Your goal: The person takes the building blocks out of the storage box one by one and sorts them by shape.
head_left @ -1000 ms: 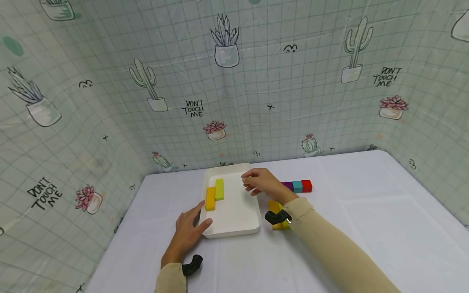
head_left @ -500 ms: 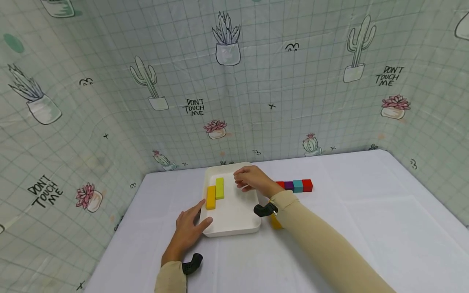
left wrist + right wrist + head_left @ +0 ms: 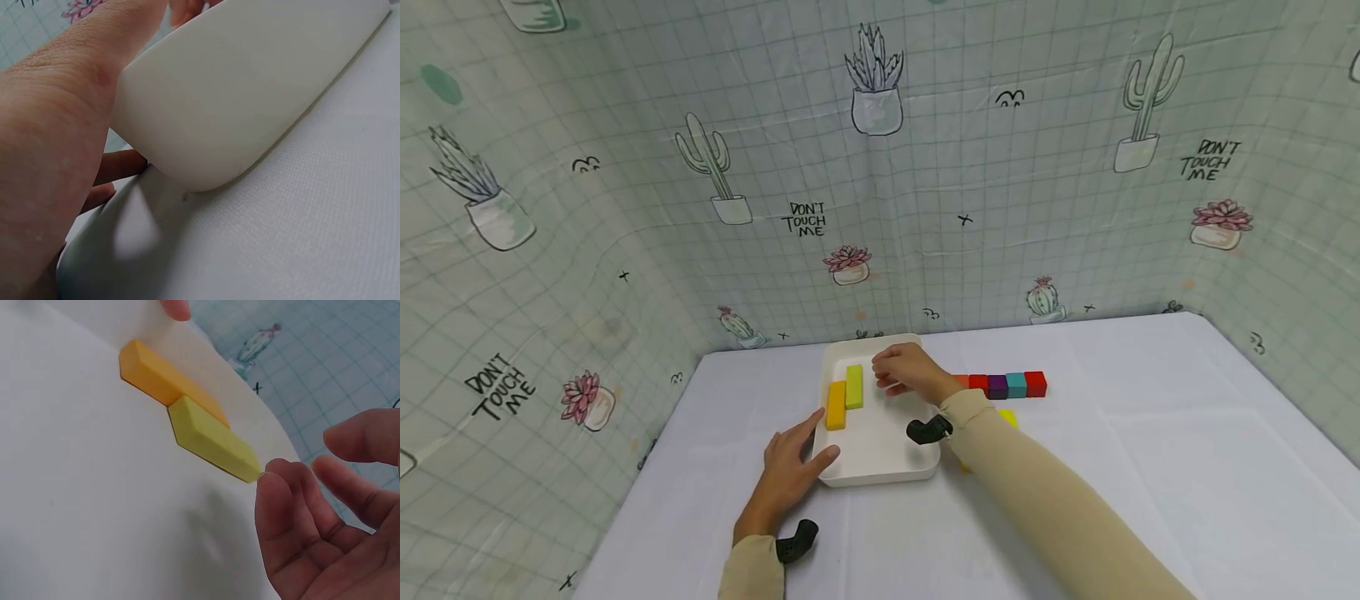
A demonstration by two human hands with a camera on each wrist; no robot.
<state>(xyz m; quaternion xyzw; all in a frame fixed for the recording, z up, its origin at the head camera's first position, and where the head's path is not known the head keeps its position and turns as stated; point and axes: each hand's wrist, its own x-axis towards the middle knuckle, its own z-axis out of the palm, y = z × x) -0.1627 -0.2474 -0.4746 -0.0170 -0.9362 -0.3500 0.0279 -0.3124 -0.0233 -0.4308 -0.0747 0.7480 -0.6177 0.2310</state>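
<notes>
A white tray (image 3: 880, 462) lies on the table. Inside, along its left side, a yellow-orange block (image 3: 836, 406) sits against a lime-yellow block (image 3: 854, 387); the right wrist view shows the pair offset lengthwise. My left hand (image 3: 788, 467) is at the tray's near left corner, fingers stretched along the outer wall and thumb across the rim. In the left wrist view its fingertips (image 3: 122, 165) are at the tray's lower edge. My right hand (image 3: 906, 371) hovers over the tray's right half, fingers loosely bent, with nothing between thumb and fingers.
Right of the tray runs a row of cubes, with a red cube (image 3: 978, 382), a purple cube (image 3: 997, 387), a teal cube (image 3: 1016, 385) and another red cube (image 3: 1035, 384). My right sleeve (image 3: 1037, 483) partly hides a yellow block (image 3: 1008, 417). A patterned cloth (image 3: 955, 167) hangs behind.
My right hand has moved left, further over the tray, uncovering more of the cube row. My left hand and the two blocks in the tray have stayed put; the head view has shifted slightly.
</notes>
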